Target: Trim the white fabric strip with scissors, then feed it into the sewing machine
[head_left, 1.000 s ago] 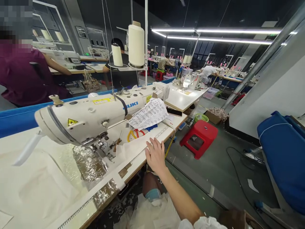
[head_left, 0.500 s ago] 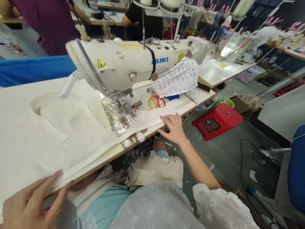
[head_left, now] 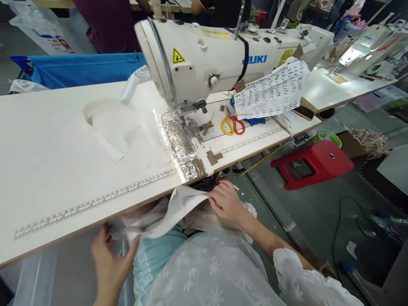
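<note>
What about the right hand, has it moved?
Yes: the right hand has come off the white tabletop, back past its front edge, toward the person's lap.

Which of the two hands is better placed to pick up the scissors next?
Probably the right hand: it is nearer the scissors, though it holds white cloth. The left hand is farther off.

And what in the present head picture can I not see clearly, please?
All in the head view:
Left hand: motion-blurred; contact with the held white cloth unclear.
Paper sheet: writing too small to read.
Co-worker in purple: head cut off by top edge.
</note>
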The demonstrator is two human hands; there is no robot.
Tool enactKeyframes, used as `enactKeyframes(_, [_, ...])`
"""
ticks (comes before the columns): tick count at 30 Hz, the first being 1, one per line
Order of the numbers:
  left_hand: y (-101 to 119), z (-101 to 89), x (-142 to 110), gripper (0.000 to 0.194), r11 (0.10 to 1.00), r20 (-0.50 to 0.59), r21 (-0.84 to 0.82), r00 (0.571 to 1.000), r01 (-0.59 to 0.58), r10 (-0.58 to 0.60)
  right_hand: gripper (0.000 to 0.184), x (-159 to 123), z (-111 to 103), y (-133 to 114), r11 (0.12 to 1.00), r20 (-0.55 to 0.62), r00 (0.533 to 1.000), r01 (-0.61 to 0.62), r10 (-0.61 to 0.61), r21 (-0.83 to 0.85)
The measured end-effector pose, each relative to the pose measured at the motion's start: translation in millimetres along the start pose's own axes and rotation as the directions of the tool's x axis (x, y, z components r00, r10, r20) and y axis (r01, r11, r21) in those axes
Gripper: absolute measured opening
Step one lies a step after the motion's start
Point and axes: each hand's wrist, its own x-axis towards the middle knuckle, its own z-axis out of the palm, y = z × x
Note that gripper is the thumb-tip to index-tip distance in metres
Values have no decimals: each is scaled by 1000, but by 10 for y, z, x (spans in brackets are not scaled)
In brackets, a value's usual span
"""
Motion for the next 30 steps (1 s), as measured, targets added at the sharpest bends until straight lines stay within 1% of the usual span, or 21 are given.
enactKeyframes(1, [75,122,16,102,999,18,15,999,-30,29,18,25,-6,-21,1000,9,1000,11,-11,6])
enactKeyframes(3, [213,329,54,91,989,125,32,982,-146,140,19,74,-46,-44,999,38,999,32,-32,4])
enactKeyframes(4, [273,404,64,80,978,193,22,961,-206,198,20,96,-73,-50,999,54,998,39,-39,-2])
enactKeyframes(6, [373,484,54,62,954,344,-57,891,-295,296,20,132,-126,-51,999,78,996,43,-42,-16])
enactKeyframes(7, [410,488,35,56,946,416,-111,850,-305,322,20,144,-148,-47,999,83,996,39,-37,-26])
enactKeyframes(9, [445,429,-7,51,950,570,-192,760,-245,311,21,151,-172,-31,998,89,996,22,-17,-56])
enactKeyframes(10, [437,370,-17,50,963,628,-190,730,-192,269,22,141,-173,-18,997,102,995,12,-5,-75])
enactKeyframes(11, [410,297,-13,51,977,663,-160,718,-138,210,23,120,-166,-4,996,128,992,1,11,-94])
enactKeyframes(12, [364,214,7,51,990,671,-114,728,-89,142,24,86,-153,11,994,171,985,-13,32,-110])
enactKeyframes(13, [303,127,44,50,997,661,-65,746,-52,82,25,40,-134,27,992,237,969,-37,65,-123])
enactKeyframes(15, [153,-30,152,45,999,617,29,787,-19,-3,23,-91,-81,53,983,383,910,-111,161,-149])
enactKeyframes(17, [0,-124,268,43,991,583,133,810,-17,-65,19,-260,-21,72,961,470,841,-201,270,-191])
enactKeyframes(19, [-124,-131,348,41,981,562,187,825,-54,-62,14,-445,33,83,935,490,797,-272,352,-230])
enactKeyframes(21, [-205,-66,370,41,978,483,186,876,-92,-10,12,-615,74,88,913,500,764,-326,407,-245])
enactKeyframes(23, [-232,22,334,42,975,357,194,934,-104,28,13,-743,94,89,899,523,732,-374,437,-227])
enactKeyframes(25, [-184,88,253,47,968,201,241,979,-66,17,13,-811,92,90,892,539,717,-416,442,-179])
enactKeyframes(26, [-121,111,201,49,970,145,240,989,-45,10,14,-822,84,91,889,542,716,-435,439,-145])
enactKeyframes(27, [-30,129,144,50,979,118,203,993,-20,-4,15,-817,74,92,884,542,718,-456,436,-108])
enactKeyframes(28, [91,149,84,49,992,127,127,991,16,-32,16,-799,61,91,877,541,720,-477,433,-68])
enactKeyframes(29, [238,176,25,47,998,189,15,980,65,-66,16,-768,46,88,867,541,722,-498,431,-26])
enactKeyframes(30, [406,213,-31,45,985,309,-115,947,129,-88,16,-727,29,81,855,541,724,-519,428,18])
